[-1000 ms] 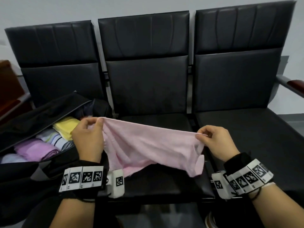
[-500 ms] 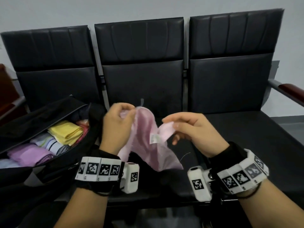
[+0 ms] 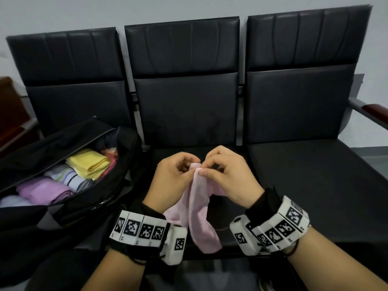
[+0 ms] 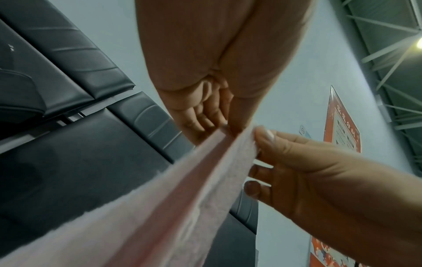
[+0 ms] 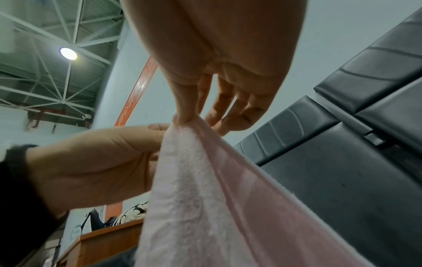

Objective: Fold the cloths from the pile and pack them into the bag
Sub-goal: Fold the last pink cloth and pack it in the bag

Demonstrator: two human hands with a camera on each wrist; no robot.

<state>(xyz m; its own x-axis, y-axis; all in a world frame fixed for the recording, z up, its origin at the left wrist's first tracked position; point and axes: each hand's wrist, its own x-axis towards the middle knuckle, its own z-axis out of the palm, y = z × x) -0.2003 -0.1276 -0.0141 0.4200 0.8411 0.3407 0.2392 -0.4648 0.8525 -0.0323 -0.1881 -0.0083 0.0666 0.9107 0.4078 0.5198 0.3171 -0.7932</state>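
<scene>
A pink cloth [image 3: 199, 208] hangs doubled over above the middle seat, its two top corners brought together. My left hand [image 3: 176, 175] and right hand [image 3: 224, 175] meet at that top edge, and each pinches it between thumb and fingers. The left wrist view shows the pink cloth [image 4: 182, 198] running down from the pinch, with the right hand's fingers [image 4: 269, 144] on its edge. In the right wrist view the pink cloth [image 5: 205, 189] hangs from my right thumb and fingers. An open black bag [image 3: 100, 198] on the left seat holds several folded cloths, yellow [image 3: 88, 162], striped and purple.
The black bench has three seats; the right seat [image 3: 315, 169] is bare. A metal armrest with a wooden top [image 3: 371, 114] sticks out at the far right. A wall runs behind the seat backs.
One second ago the cloth was stretched wide between my hands. The hands have come together in the middle, so the cloth now hangs folded in half.
</scene>
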